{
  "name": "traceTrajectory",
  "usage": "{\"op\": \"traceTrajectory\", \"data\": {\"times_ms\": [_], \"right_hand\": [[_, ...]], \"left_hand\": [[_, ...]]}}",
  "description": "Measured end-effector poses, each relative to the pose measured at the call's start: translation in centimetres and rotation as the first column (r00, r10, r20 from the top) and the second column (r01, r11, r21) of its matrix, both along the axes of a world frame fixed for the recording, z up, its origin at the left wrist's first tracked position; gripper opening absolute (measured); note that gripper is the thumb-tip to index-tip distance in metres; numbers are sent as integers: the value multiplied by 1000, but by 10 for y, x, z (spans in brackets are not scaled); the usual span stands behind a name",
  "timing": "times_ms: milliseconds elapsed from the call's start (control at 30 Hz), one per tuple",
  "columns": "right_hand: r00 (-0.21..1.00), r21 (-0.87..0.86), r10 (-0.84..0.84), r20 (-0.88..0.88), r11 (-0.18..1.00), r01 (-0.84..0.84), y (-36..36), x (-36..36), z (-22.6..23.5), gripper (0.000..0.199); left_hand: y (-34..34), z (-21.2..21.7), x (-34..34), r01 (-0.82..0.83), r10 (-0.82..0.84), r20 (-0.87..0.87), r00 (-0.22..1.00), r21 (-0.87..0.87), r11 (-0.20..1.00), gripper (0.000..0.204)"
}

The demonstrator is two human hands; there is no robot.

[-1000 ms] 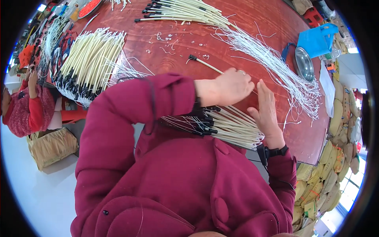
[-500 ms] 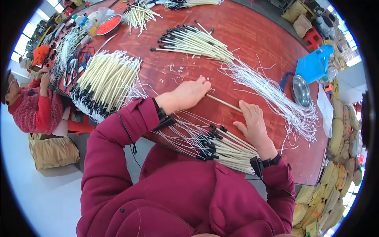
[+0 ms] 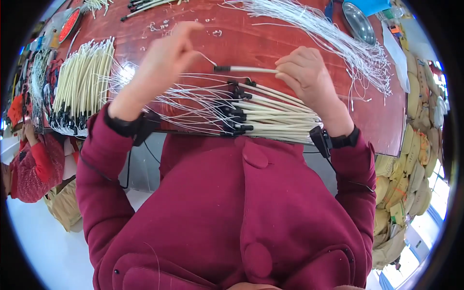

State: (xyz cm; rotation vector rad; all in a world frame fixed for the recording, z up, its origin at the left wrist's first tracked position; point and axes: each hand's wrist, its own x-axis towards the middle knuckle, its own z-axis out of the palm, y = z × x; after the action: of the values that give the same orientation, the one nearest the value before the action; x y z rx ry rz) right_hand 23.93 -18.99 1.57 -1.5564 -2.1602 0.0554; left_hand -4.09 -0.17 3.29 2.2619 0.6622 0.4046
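My right hand (image 3: pixel 309 75) is closed round the pale end of a cream rod (image 3: pixel 253 69), held level above the table. The rod's black-capped end points left. From that cap a thin white cord (image 3: pixel 208 58) runs up to my left hand (image 3: pixel 166 60), which is blurred by motion. The left thumb side meets the cord, while the index finger stands out. Just below lies a bundle of similar cream rods (image 3: pixel 278 116) with black ends to the left. Their white cords (image 3: pixel 193 108) trail leftward over the table.
Another bundle of rods (image 3: pixel 84 77) lies on the red table (image 3: pixel 232 36) at left. At the far right are loose white cords (image 3: pixel 333 43) and a metal dish (image 3: pixel 360 23). A dish of red pieces (image 3: pixel 70 24) sits far left. A co-worker (image 3: pixel 36 164) is at the left edge.
The view has tilted down toward my body. The rod has come off the tabletop and my right hand has closed round it. My left hand has moved away leftward, with the white cord stretched to it.
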Motion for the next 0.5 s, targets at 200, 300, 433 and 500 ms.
{"op": "traceTrajectory", "data": {"times_ms": [200,300,433,500], "right_hand": [[997,-107,-66,-26,992,63,-49,9,10,12],[996,-172,-76,-43,983,67,-70,8,17,14],[989,-211,-113,-94,973,91,-82,9,20,21],[982,-205,-133,-133,973,104,-80,6,18,27]], "left_hand": [[88,-27,-142,-433,452,-109,885,165,886,20],[109,-19,-226,-605,624,-255,739,156,781,25],[91,-18,-235,-506,538,-444,717,201,839,26],[53,0,-169,-182,329,-302,895,427,886,35]]}}
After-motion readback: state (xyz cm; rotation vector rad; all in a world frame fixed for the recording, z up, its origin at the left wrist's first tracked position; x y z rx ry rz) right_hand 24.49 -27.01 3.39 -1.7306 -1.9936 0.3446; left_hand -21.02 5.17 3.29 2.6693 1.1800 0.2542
